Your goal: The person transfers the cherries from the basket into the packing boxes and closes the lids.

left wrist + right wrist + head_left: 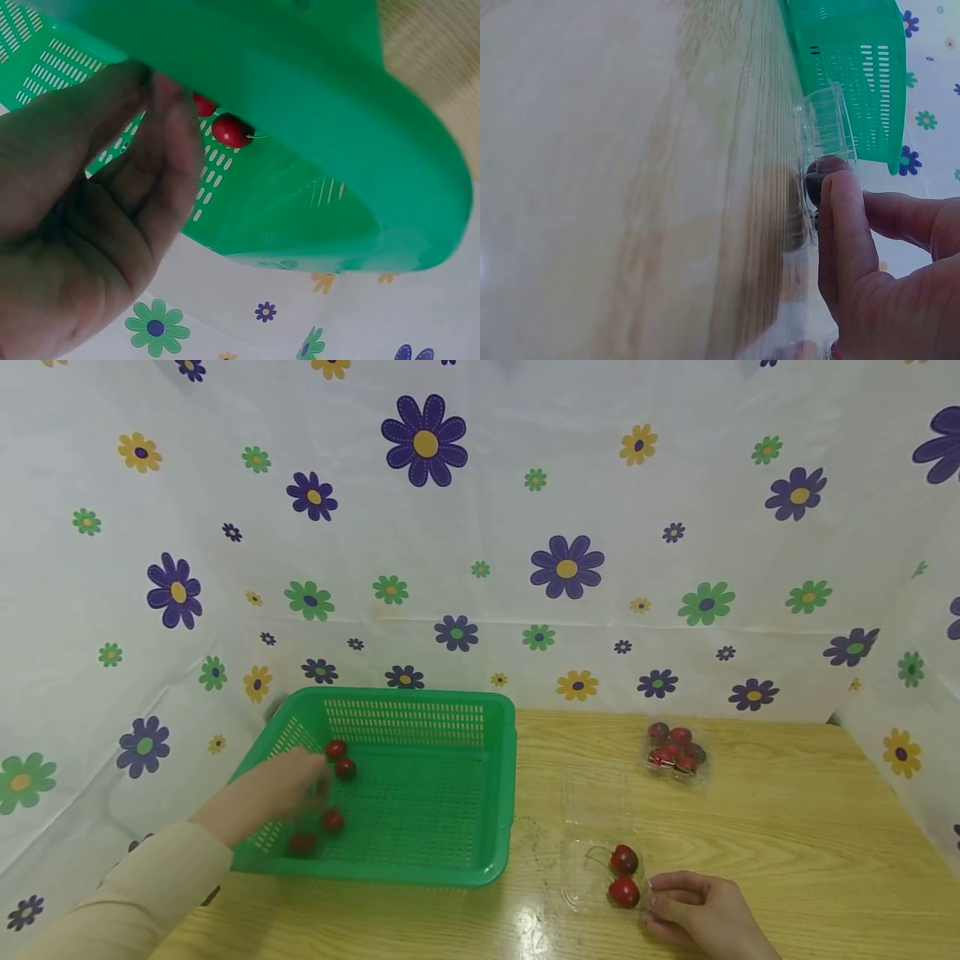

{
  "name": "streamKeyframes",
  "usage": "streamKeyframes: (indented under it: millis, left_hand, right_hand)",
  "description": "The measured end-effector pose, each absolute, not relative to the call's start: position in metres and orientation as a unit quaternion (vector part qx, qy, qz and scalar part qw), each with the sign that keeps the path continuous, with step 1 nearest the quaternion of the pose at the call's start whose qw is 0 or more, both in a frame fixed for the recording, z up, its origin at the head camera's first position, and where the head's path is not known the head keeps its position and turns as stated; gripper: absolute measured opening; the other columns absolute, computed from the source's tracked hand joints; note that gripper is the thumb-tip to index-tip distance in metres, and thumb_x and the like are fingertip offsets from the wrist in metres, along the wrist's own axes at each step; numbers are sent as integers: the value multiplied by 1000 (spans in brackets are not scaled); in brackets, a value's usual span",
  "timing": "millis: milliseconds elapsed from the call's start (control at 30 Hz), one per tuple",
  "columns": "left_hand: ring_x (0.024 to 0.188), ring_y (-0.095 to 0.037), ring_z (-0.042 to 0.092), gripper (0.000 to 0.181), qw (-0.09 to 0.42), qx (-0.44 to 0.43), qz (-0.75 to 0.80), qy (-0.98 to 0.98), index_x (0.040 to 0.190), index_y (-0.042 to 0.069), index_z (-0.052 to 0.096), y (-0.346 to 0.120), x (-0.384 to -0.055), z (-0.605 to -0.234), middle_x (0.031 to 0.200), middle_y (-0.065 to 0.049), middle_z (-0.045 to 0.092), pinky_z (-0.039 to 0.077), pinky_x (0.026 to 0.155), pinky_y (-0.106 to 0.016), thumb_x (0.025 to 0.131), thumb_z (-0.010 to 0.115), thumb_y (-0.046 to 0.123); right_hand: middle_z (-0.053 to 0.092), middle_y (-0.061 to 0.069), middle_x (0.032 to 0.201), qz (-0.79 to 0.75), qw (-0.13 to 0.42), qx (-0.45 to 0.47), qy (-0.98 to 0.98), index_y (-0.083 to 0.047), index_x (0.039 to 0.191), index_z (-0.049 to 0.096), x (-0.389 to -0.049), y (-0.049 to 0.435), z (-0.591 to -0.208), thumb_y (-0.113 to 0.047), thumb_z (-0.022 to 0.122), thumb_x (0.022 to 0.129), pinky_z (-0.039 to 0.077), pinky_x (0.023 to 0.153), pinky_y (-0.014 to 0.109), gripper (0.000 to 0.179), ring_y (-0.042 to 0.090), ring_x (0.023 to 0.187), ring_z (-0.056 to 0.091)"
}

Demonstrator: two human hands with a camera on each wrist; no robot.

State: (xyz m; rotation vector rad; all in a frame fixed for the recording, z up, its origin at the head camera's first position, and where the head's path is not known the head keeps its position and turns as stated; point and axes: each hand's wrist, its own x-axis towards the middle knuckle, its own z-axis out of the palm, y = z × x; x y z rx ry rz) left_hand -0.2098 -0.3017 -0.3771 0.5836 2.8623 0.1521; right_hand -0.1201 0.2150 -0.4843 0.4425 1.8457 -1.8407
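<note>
Your basket [423, 802] is smooth, softly glossy plastic. Right of the basket, your open tub [581, 877] is thin, clear, shiny plastic. The table [787, 835] under the basket shows wood grain and a glossy glare. Cherries [345, 767] inside the basket have smooth, shiny skins. Behind the basket, the sheet [487, 510] looks smooth, perhaps vinyl. Your left sleeve [168, 881] is matt cloth.

Four red cherries [345, 768] are scattered along the left side of a green slotted basket [420, 806], set upright; the left hand [279, 787] is held just beside them. A clear plastic box [573, 887] is laid with its lid [597, 798] spread open on the far side, its right edge pinched by the right hand [705, 912]. Two dark red cherries [623, 892] are contained in it, one beyond the other, a thin stem seen by the farther.
</note>
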Motion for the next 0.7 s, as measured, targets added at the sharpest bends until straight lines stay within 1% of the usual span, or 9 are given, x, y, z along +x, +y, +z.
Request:
streamKeyframes:
  millis: [133, 233, 367, 433, 567, 633, 700]
  left_hand:
    - [65, -10, 62, 9, 139, 183, 59, 971, 86, 8, 69, -300, -208, -376, 79, -2, 69, 56, 57, -26, 84, 78, 7]
    - [62, -8, 61, 9, 132, 195, 67, 969, 83, 8, 71, -298, -207, -376, 77, -2, 70, 55, 56, -23, 83, 80, 8]
    - [61, -6, 61, 6, 110, 217, 64, 968, 80, 8, 74, -298, -209, -376, 74, -1, 72, 55, 57, -23, 81, 80, 6]
    - [60, -6, 60, 5, 104, 220, 66, 968, 82, 7, 75, -298, -209, -377, 73, -2, 72, 54, 56, -24, 81, 79, 4]
    - [59, -6, 53, 10, 82, 229, 81, 967, 86, 6, 73, -299, -210, -379, 72, 0, 70, 49, 54, -22, 79, 75, -1]
    - [59, -5, 50, 12, 64, 240, 84, 965, 85, 8, 71, -298, -211, -379, 71, 2, 67, 47, 54, -21, 79, 75, -2]
    - [59, -3, 50, 13, 45, 253, 83, 963, 82, 9, 70, -298, -211, -380, 72, 2, 68, 47, 55, -20, 78, 76, -2]
  right_hand:
    - [74, 11, 93, -674, 246, 164, 678, 17, 127, 56, -120, 215, -484, -1, 69, 94, 64, 78, 31, 40, 20, 82, 77]
    - [74, 11, 93, -671, 243, 168, 680, 17, 127, 55, -120, 214, -484, 0, 69, 94, 64, 78, 31, 40, 21, 82, 77]
    - [74, 12, 93, -671, 241, 175, 679, 17, 128, 55, -120, 213, -483, 0, 69, 94, 64, 78, 31, 40, 20, 82, 77]
    - [74, 12, 93, -672, 241, 176, 678, 17, 127, 55, -120, 213, -483, -1, 69, 94, 64, 78, 31, 40, 20, 82, 76]
    - [74, 12, 92, -671, 241, 177, 678, 16, 127, 56, -120, 213, -482, -1, 69, 94, 64, 78, 31, 40, 20, 82, 76]
    - [74, 12, 92, -671, 240, 179, 678, 16, 127, 56, -120, 212, -483, -1, 69, 94, 64, 78, 31, 40, 20, 82, 76]
    - [74, 12, 93, -672, 241, 178, 677, 16, 127, 56, -120, 212, -483, 0, 69, 94, 64, 78, 31, 40, 21, 82, 76]
